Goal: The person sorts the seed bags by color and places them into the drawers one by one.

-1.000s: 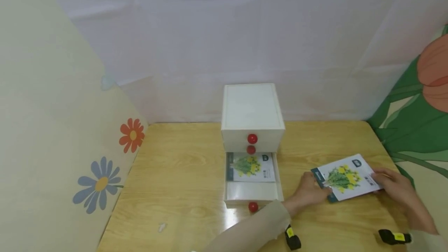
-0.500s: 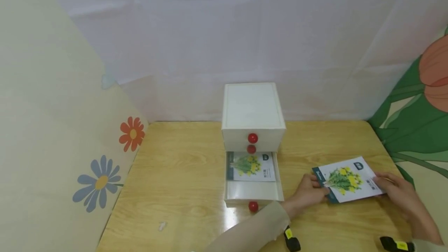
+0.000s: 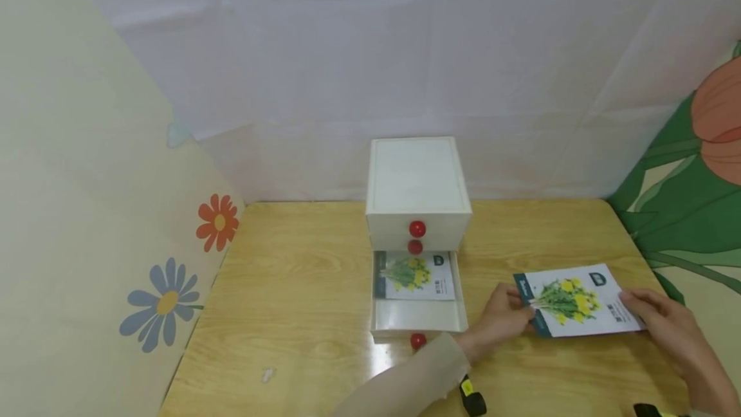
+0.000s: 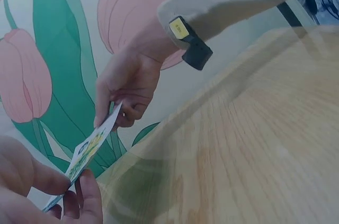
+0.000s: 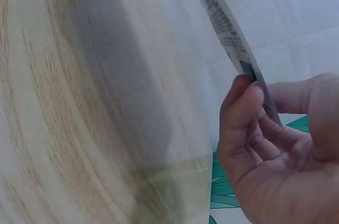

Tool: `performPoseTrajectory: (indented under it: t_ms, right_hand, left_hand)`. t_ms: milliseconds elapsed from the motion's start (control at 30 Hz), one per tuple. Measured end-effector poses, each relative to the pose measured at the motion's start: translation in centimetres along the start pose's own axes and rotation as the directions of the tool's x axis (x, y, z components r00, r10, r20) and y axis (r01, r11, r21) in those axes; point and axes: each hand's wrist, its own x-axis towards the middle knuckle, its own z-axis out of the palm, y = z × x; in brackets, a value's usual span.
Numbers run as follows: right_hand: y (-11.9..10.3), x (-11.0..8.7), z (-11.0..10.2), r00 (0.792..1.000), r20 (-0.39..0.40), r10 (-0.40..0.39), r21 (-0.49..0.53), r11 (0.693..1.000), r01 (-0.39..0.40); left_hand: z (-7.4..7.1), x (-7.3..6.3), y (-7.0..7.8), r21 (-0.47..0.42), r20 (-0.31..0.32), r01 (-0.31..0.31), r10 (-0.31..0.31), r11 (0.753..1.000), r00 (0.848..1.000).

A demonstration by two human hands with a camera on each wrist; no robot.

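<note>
Both hands hold a white seed packet (image 3: 579, 301) with yellow-flowered greens and a dark green band, above the right side of the table. My left hand (image 3: 502, 315) pinches its banded end, while my right hand (image 3: 671, 327) grips the opposite end between thumb and fingers. In the left wrist view the packet (image 4: 87, 150) is tilted and seen nearly edge-on. The right wrist view shows small print on the packet's underside (image 5: 225, 28). A matching seed packet (image 3: 417, 277) lies in the pulled-out bottom drawer (image 3: 417, 316) of a small white drawer cabinet (image 3: 418, 176).
Red knobs (image 3: 417, 229) stick out from the cabinet front. My left forearm (image 3: 408, 378) passes close to the open drawer's front and its knob (image 3: 418, 341). A white sheet (image 3: 324, 82) hangs behind the wooden table (image 3: 301, 301), with flower-patterned panels at both sides.
The held packet has turned slightly clockwise, its right end coming nearer. My right hand has shifted a little right and toward me, my left slightly left. The cabinet and drawer stay put.
</note>
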Motion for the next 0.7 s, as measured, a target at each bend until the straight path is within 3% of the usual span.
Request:
performPoseTrajectory:
  t_ms: [233, 433, 700]
  right_hand:
    - [0.2, 0.0, 0.0, 0.999, -0.025, -0.019, 0.05, 0.999, 0.021]
    - [0.0, 0.1, 0.0, 1.0, -0.014, -0.008, 0.092, 0.996, 0.009]
    - [-0.6, -1.1, 0.3, 0.996, 0.015, -0.083, 0.166, 0.983, 0.08]
  left_hand:
    - [-1.0, -0.3, 0.7, 0.038, 0.074, -0.03, 0.027, 0.999, 0.997]
    - [-1.8, -0.4, 0.9, 0.037, 0.078, -0.041, 0.038, 0.998, 0.996]
    - [-2.8, -0.9, 1.3, 0.062, 0.084, -0.055, 0.05, 0.997, 0.995]
